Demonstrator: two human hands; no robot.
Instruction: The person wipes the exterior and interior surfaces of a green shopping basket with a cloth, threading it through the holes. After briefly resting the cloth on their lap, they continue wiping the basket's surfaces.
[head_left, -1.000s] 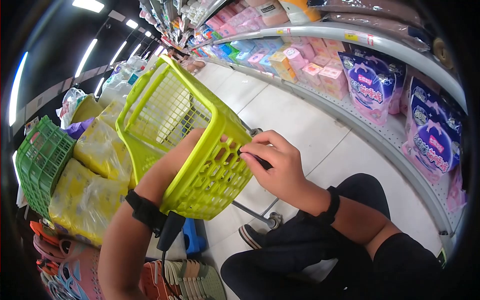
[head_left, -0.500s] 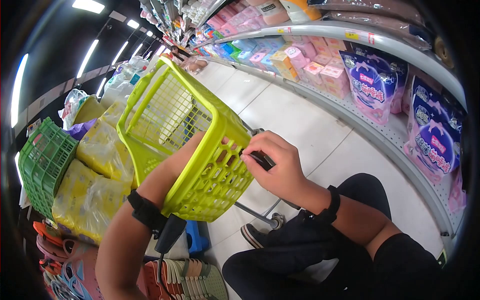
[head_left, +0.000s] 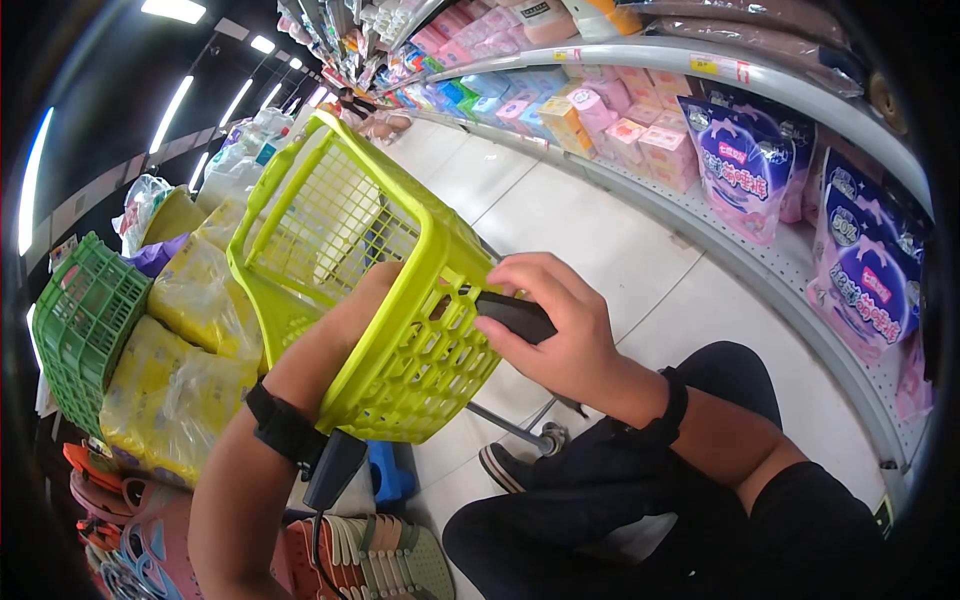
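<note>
A lime-green shopping cart basket (head_left: pixel 345 398) with a honeycomb-patterned end wall stands tilted in my view. My left hand (head_left: pixel 382 282) reaches over the rim into it, and its fingers are mostly hidden behind that wall. On the outer side, my right hand (head_left: pixel 560 320) pinches a flat black object (head_left: pixel 515 316) between thumb and fingers. The object's far end meets the holes of the wall; I cannot make out its kind or whether my left fingers touch it. Both wrists wear black straps, and a black device (head_left: pixel 336 470) with a cable hangs at the left one.
Shelves (head_left: pixel 740 235) on the right hold purple packs (head_left: pixel 740 170) and pink boxes (head_left: pixel 668 155). On the left are yellow plastic-wrapped packs (head_left: pixel 165 390), a green crate (head_left: pixel 85 330) and several slippers (head_left: pixel 370 555). A cart caster (head_left: pixel 553 437) rests on the tiled floor beside my shoe.
More of the black object now shows outside the honeycomb wall. My right hand has shifted slightly right and its fingers have spread wider around it. My left hand stays inside the basket.
</note>
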